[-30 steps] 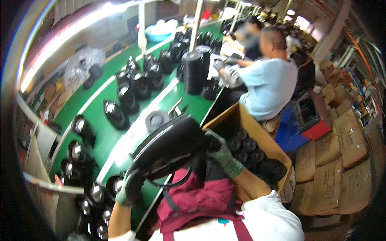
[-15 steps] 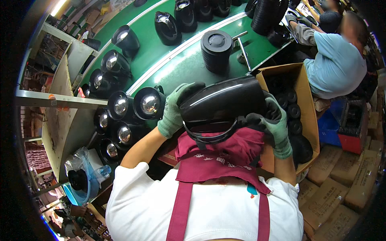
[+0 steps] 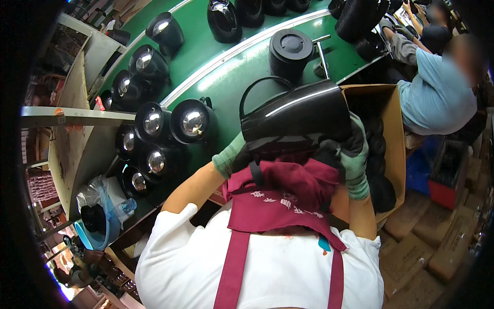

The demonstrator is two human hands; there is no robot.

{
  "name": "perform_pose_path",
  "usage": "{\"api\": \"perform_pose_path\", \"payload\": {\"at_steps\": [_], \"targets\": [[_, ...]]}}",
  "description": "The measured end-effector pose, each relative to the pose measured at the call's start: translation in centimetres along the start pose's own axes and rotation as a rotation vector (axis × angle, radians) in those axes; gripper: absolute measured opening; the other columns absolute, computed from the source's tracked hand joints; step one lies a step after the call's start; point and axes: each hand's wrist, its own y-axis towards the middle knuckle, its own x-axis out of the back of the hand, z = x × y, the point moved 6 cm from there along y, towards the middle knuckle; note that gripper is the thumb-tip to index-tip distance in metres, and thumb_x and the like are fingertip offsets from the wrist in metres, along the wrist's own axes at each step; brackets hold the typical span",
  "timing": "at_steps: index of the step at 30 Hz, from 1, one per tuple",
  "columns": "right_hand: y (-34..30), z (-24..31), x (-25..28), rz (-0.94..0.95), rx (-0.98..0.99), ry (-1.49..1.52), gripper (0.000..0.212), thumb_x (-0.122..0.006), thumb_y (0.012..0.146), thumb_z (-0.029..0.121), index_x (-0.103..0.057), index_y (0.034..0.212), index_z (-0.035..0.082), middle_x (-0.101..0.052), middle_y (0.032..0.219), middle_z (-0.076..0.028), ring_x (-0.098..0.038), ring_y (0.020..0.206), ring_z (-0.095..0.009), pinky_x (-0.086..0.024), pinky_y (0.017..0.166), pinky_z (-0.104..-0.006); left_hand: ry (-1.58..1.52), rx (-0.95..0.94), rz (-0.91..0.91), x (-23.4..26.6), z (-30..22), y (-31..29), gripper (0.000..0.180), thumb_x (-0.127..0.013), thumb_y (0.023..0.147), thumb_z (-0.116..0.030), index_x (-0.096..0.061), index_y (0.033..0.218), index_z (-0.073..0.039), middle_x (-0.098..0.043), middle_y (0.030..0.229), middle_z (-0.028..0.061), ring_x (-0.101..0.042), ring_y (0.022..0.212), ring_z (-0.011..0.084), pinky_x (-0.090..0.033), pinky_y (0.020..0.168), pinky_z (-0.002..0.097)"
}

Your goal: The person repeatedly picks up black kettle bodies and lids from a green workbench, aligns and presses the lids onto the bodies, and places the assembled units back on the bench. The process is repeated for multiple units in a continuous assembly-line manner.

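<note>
A glossy black jug body [image 3: 298, 110] lies sideways in front of my chest, its loop handle [image 3: 244, 98] on the far side. My left hand [image 3: 235, 155], in a green glove with dark fingers, supports it from below at the left end; the fingertips are partly hidden beneath it. At the right end my right hand [image 3: 355, 154], gloved alike, closes round the jug's narrower end. A stack of round black lids [image 3: 290, 51] stands on the green conveyor [image 3: 221, 77] just beyond the jug.
Several black jugs with shiny silver insides [image 3: 190, 121] crowd the left side. A cardboard box [image 3: 393, 170] with round black parts stands at my right. Beyond it sits a co-worker in a light blue shirt [image 3: 437, 98]. A metal rail [image 3: 77, 114] juts in at left.
The jug has rolled in my hands, so its handle has gone from the near side to the far side. My left hand has slid from its end to underneath.
</note>
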Motion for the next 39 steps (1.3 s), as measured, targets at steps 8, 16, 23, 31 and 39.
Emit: {"api": "perform_pose_path", "payload": {"at_steps": [8,16,23,31,39], "targets": [[0.9,1.1,-0.3,0.083,-0.285,0.134,0.047,-0.074,0.090,0.008,-0.056,0.132,-0.003,-0.065,0.120,-0.009,-0.063,0.111,-0.018,-0.050,0.100,-0.0311,1.359,-1.144,-0.070,-4.6,-10.0,-3.4,0.057,-0.082,0.071,-0.022,-0.068,0.121,-0.001,-0.067,0.122,0.0172,-0.066,0.111,0.0373,-0.051,0.100,0.0449],[3.6,0.7,-1.6,0.247,-0.277,-0.257,0.037,-0.067,0.098,0.022,-0.060,0.125,-0.002,-0.067,0.115,-0.012,-0.061,0.108,-0.017,-0.049,0.092,-0.0305,0.625,-0.373,-0.153,3.3,-3.1,-1.6,0.048,-0.070,0.087,-0.014,-0.062,0.129,0.006,-0.071,0.122,0.0132,-0.065,0.111,0.0179,-0.049,0.102,0.0336],[21.0,-4.8,-6.2,0.124,0.271,-1.230,0.084,-0.080,0.077,0.056,-0.043,0.150,0.037,-0.030,0.162,-0.013,-0.035,0.143,-0.043,-0.034,0.114,-0.0581,0.972,-0.312,-0.208,12.3,6.9,-4.6,0.044,-0.048,0.105,-0.019,-0.049,0.146,-0.003,-0.042,0.155,0.0130,-0.045,0.139,0.0249,-0.038,0.118,0.0424],[22.9,-6.8,-8.4,0.035,0.304,-1.243,0.078,-0.079,0.075,0.059,-0.050,0.146,0.042,-0.043,0.151,-0.010,-0.041,0.136,-0.038,-0.037,0.111,-0.0545,0.332,-0.176,-0.192,11.9,5.3,-5.1,0.044,-0.052,0.103,-0.021,-0.051,0.143,-0.003,-0.047,0.150,0.0126,-0.048,0.136,0.0260,-0.040,0.116,0.0428],[4.9,0.3,-4.9,0.205,-0.067,0.360,0.080,-0.078,0.084,0.011,-0.040,0.154,0.004,-0.041,0.157,-0.014,-0.041,0.143,-0.025,-0.033,0.117,-0.0377,0.260,-0.126,-0.109,10.3,2.6,-1.7,0.044,-0.056,0.101,-0.023,-0.054,0.140,-0.004,-0.051,0.144,0.0123,-0.051,0.132,0.0270,-0.041,0.113,0.0431]]}}
